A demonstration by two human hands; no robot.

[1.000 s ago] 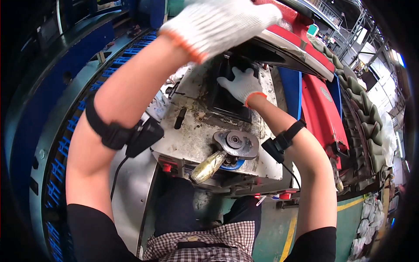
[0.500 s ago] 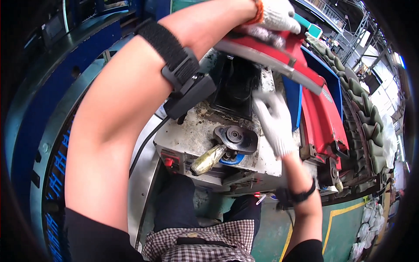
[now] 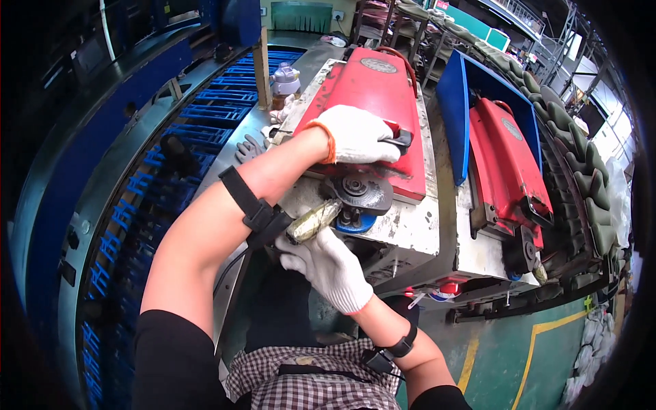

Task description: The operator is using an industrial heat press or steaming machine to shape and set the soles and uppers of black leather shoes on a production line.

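Observation:
A red machine lid (image 3: 369, 89) lies lowered over a worn pale machine base (image 3: 410, 229). My left hand (image 3: 359, 137), in a white knitted glove with an orange cuff, rests on the lid with its fingers curled round a black handle (image 3: 402, 139). In front of the lid sits a dark metal cam (image 3: 359, 191) with a lever. The lever's grip, wrapped in yellowish tape (image 3: 314, 220), points down to the left. My right hand (image 3: 324, 263), gloved in white, is closed on that grip from below; some of its fingertips are hidden behind it.
To the right stands a second red-lidded machine (image 3: 509, 164) with a blue surround (image 3: 454, 102). A rack of dark green shoe-shaped forms (image 3: 581, 164) curves along the far right. Blue conveyor slats (image 3: 205, 130) run on the left. A bottle (image 3: 285, 82) and a grey glove (image 3: 249, 147) lie beyond my left arm.
The red lid has come down from its raised, tilted position, with my left hand lowering along with it. My right hand has moved left and down from beside the base to the lever grip.

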